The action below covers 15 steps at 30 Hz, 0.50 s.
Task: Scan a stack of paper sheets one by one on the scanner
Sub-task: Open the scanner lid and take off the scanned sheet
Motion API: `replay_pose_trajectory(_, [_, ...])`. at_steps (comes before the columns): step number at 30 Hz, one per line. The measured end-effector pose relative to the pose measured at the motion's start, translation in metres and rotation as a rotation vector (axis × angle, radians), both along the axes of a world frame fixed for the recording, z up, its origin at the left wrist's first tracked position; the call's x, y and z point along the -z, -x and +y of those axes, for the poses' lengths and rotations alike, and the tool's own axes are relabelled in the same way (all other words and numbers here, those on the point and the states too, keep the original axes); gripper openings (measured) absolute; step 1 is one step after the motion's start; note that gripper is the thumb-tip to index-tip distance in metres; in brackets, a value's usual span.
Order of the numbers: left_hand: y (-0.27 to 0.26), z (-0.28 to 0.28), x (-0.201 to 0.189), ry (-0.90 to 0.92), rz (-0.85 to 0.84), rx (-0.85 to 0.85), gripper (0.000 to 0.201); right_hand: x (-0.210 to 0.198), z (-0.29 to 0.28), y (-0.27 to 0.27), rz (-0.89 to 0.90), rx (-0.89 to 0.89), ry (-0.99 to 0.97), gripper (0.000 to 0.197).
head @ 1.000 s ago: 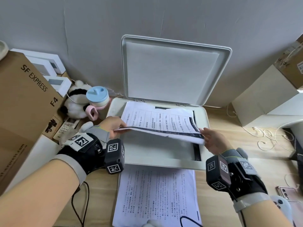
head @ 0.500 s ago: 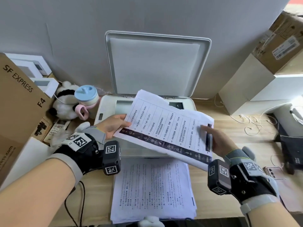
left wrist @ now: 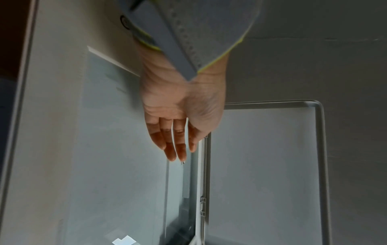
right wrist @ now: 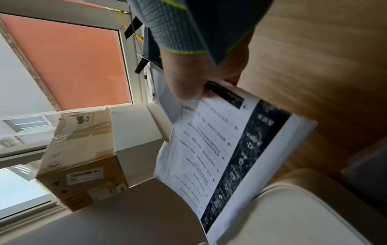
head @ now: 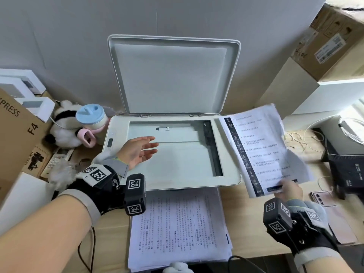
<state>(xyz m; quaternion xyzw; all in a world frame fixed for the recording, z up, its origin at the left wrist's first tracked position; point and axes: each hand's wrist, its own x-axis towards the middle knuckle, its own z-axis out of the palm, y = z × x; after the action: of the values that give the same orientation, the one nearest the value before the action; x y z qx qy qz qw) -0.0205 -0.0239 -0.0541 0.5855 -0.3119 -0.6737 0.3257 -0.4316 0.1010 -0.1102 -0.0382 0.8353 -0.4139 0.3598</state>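
The scanner (head: 173, 182) sits at the centre of the head view with its lid (head: 173, 75) raised upright and the glass bare. The left hand (head: 137, 152) hovers over the left part of the glass, fingers straight and relaxed, holding nothing. At the right of the frame, the right hand (head: 289, 191) pinches the lower edge of a printed sheet (head: 262, 150), lifted beside the scanner. The paper stack (head: 177, 231) lies on the counter (head: 110, 243) at lower centre.

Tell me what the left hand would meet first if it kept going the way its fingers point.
The left hand is open, fingers aimed rightward across the bare scanner glass. Going straight on, it would probably reach the dark strip at the glass's right edge; its height above the glass is unclear.
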Motion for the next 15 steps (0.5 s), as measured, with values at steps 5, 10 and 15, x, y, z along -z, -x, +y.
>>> replay_pose_trajectory(5, [-0.001,-0.004,0.005,0.0,-0.026,-0.063,0.021,0.031,0.002,0.019,0.239,-0.155,-0.339,0.029])
replay_pose_trajectory(10, [-0.001,-0.01,0.011,-0.006,-0.047,-0.1,0.023,0.036,-0.004,0.009,0.159,-0.101,-0.395,0.036])
replay_pose_trajectory(15, [0.0,-0.016,0.014,0.006,-0.085,-0.132,0.023,0.057,-0.018,0.017,0.127,-0.236,-0.448,0.035])
